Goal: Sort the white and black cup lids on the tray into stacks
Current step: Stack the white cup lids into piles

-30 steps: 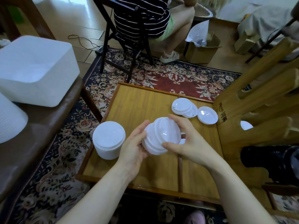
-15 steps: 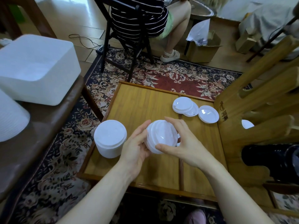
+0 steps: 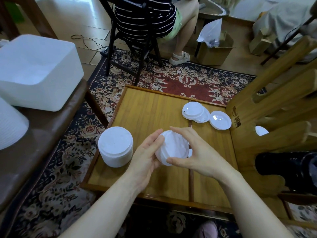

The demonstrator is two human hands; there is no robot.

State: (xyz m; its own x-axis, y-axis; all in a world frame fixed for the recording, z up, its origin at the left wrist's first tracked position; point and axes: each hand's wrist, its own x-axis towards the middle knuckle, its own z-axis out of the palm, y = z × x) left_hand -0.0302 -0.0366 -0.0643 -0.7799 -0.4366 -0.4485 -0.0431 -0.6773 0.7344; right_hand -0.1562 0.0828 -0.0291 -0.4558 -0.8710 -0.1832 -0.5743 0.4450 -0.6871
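Both hands grip a small stack of white lids (image 3: pixel 173 146) above the tray (image 3: pixel 151 107).
The left hand (image 3: pixel 145 158) cups it; the right hand (image 3: pixel 193 152) pinches its rim.

The left hand (image 3: pixel 147 153) and right hand (image 3: pixel 193 152) cover both sides of the tilted short stack of white lids (image 3: pixel 173 146), so its count cannot be told. A white sliver (image 3: pixel 190 152) at that stack's 3 o'clock is mostly hidden. A white lid (image 3: pixel 261 131) shows only partly through the wooden rack (image 3: pixel 274 103). At 3 o'clock a black stack (image 3: pixel 288 167) runs off frame, too dark to read. The seated person (image 3: pixel 151 19) at 12 o'clock is cut off above.
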